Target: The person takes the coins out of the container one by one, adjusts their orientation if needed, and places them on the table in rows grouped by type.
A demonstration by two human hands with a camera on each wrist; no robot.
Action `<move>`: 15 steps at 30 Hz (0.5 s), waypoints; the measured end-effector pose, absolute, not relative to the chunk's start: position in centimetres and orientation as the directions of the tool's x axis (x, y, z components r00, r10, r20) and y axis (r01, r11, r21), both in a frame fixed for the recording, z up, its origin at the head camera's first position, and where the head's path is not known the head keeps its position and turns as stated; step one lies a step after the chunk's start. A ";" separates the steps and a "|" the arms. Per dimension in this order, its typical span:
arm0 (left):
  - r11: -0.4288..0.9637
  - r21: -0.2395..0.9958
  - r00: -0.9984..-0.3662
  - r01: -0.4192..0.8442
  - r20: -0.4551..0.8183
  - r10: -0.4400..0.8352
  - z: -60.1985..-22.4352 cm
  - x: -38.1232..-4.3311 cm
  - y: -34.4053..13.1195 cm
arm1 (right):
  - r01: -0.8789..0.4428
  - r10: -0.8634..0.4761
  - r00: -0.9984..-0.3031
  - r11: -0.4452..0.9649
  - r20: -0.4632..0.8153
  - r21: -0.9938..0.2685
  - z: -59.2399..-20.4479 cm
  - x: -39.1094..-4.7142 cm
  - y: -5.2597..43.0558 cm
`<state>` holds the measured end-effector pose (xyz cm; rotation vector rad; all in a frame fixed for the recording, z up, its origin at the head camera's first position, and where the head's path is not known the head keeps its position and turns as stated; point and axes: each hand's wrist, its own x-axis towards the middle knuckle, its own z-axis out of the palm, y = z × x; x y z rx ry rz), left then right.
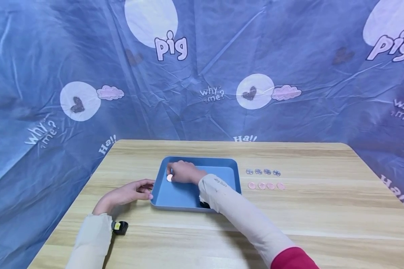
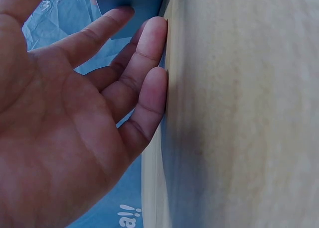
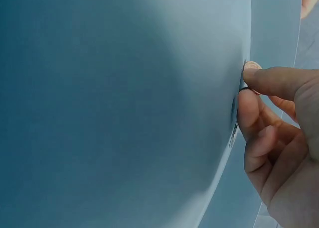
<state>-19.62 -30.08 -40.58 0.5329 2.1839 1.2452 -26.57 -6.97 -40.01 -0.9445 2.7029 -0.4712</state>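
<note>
A shallow blue tray (image 1: 192, 192) lies on the wooden table. Inside it, near its left wall, my right hand (image 1: 185, 172) pinches a coin (image 3: 252, 65) between thumb and fingertips. That coin looks copper-coloured in the right wrist view; the fingers partly cover it. A shiny edge of what seems another coin (image 3: 233, 136) shows just below the fingertips, by the tray's wall. Outside the tray, my left hand (image 1: 134, 192) is at the left side, thumb and fingers apart, fingertips at the rim. Nothing is held in its palm, as the left wrist view shows.
Right of the tray, several silver coins (image 1: 263, 172) form a row, with a row of several copper-coloured coins (image 1: 266, 186) in front. A blue printed cloth (image 1: 202, 112) hangs behind the table (image 1: 306, 216). A small black device (image 1: 120, 227) sits at the left wrist.
</note>
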 end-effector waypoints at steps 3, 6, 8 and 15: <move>0.485 0.873 -0.761 0.056 -0.277 0.587 -40.6 -19.6 -30.0 | -0.539 -0.643 -0.755 0.721 -0.131 -0.435 -39.8 -26.5 -6.7; 0.489 0.871 -0.761 0.051 -0.283 0.584 -40.6 -19.6 -29.9 | -0.502 -0.648 -0.747 0.694 -0.145 -0.515 -39.4 -26.6 -6.3; 0.493 0.869 -0.763 0.053 -0.283 0.582 -40.6 -19.6 -29.9 | -0.480 -0.655 -0.741 0.669 -0.145 -0.567 -39.3 -26.8 -6.0; 0.498 0.865 -0.764 0.063 -0.279 0.582 -40.7 -19.7 -30.1 | -0.359 -0.667 -0.736 0.524 -0.110 -0.772 -38.0 -27.9 -4.5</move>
